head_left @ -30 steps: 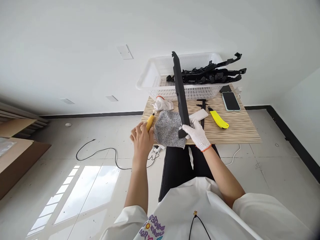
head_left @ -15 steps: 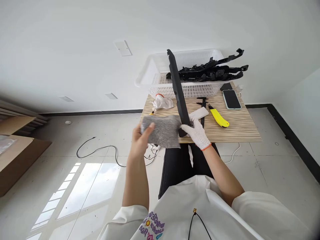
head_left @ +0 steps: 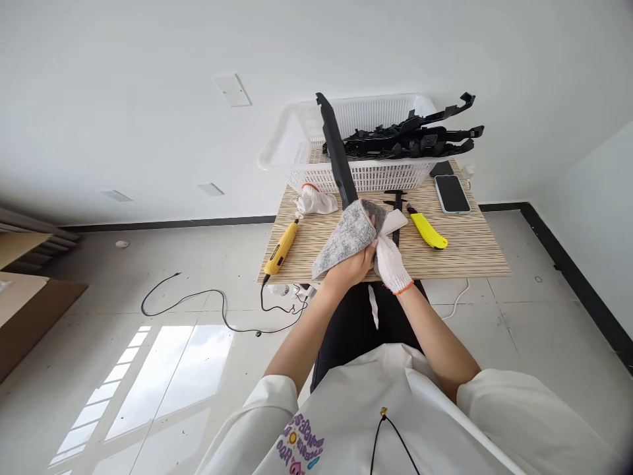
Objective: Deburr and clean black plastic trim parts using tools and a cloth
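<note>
A long black plastic strip (head_left: 337,155) slants up from my hands in front of the basket. Around its lower part a grey cloth (head_left: 346,236) is folded, pressed there by my bare left hand (head_left: 353,267). My right hand (head_left: 391,264), in a white knitted glove with an orange cuff, is closed at the strip's lower end beside the left one. The cloth and my fingers hide that end of the strip. Just beyond lies a white flat piece (head_left: 394,221), partly over a black caliper (head_left: 397,198).
A white plastic basket (head_left: 277,155) holds several black plastic parts (head_left: 415,140) at the table's back. On the wooden table (head_left: 459,254) lie a yellow corded tool (head_left: 281,249), a white glove (head_left: 316,200), a yellow utility knife (head_left: 429,231) and a phone (head_left: 452,194). A black cord (head_left: 225,310) trails over the floor.
My left hand has moved right, bringing the cloth from beside the strip to wrapped around its lower part. The yellow corded tool has come into full view. The right hand still holds the strip.
</note>
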`<state>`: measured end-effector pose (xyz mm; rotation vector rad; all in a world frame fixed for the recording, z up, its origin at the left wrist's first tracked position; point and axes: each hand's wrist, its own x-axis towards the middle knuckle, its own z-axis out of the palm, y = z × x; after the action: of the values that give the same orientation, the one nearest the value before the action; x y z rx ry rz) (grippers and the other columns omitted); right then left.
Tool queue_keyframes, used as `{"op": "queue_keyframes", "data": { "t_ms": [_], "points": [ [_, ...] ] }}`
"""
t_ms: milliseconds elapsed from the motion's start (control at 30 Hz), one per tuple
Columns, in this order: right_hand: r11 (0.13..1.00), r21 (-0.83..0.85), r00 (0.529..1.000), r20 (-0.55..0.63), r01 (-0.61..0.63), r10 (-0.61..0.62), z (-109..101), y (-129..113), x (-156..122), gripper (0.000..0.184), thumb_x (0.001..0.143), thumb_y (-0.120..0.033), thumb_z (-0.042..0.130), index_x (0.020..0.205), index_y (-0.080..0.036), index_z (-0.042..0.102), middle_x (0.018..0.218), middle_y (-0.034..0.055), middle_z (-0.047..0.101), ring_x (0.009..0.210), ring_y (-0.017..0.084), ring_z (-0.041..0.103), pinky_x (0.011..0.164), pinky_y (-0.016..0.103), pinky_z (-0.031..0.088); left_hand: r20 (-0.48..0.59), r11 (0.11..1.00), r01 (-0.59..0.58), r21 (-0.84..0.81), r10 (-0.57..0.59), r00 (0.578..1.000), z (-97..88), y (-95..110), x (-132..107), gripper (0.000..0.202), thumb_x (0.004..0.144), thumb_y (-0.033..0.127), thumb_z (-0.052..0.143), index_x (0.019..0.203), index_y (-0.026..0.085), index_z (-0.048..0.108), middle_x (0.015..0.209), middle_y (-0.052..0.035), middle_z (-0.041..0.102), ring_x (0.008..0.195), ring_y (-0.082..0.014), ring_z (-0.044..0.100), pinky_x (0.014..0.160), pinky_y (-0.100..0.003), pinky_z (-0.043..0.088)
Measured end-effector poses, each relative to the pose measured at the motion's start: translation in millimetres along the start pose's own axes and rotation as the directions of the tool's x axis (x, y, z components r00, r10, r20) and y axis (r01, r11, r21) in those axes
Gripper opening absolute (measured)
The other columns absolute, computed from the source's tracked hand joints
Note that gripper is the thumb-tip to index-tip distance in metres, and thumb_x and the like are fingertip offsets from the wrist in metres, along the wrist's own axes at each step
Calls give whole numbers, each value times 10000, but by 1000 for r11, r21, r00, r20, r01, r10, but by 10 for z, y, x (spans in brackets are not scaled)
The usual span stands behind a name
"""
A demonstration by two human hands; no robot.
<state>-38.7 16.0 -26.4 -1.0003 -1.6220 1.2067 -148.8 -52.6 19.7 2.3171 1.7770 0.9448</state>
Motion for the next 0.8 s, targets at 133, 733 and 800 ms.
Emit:
{"op": "queue_keyframes", "data": {
  "t_ms": [133, 733, 800],
  "points": [
    [997, 70, 998, -41, -35, 38, 70, -96, -42, 373, 884, -519, 438, 1022, -231, 631, 1115, 93, 686, 1145, 264, 601, 1028, 447, 465, -104, 1000, -3, -2, 3, 995, -61, -153, 310, 531, 1032, 365, 316, 1551, 255, 320, 1597, -18, 331, 1530, -216, 97, 1278, -415, 80],
    [972, -66, 974, -45, -224, 222, 54, -439, -173, 316, 804, -553, 601, 873, -255, 527, 898, 22, 688, 916, 254, 632, 858, 387, 455, -181, 722, 456, -521, -615, 767, 7, -439, 1032, 448, 955, 355, 518, 1322, 156, 356, 1367, -236, 536, 1384, -364, 427, 1123, -509, 345],
    [973, -23, 973, -35, -228, 227, 57, -437, -181, 294, 832, -548, 571, 887, -263, 521, 831, -1, 687, 861, 233, 641, 819, 372, 465, -184, 670, 452, -590, -656, 732, 15, -486, 1041, 392, 932, 457, 570, 1180, 181, 444, 1182, -195, 643, 1323, -378, 486, 1105, -511, 354]
  ]
}}
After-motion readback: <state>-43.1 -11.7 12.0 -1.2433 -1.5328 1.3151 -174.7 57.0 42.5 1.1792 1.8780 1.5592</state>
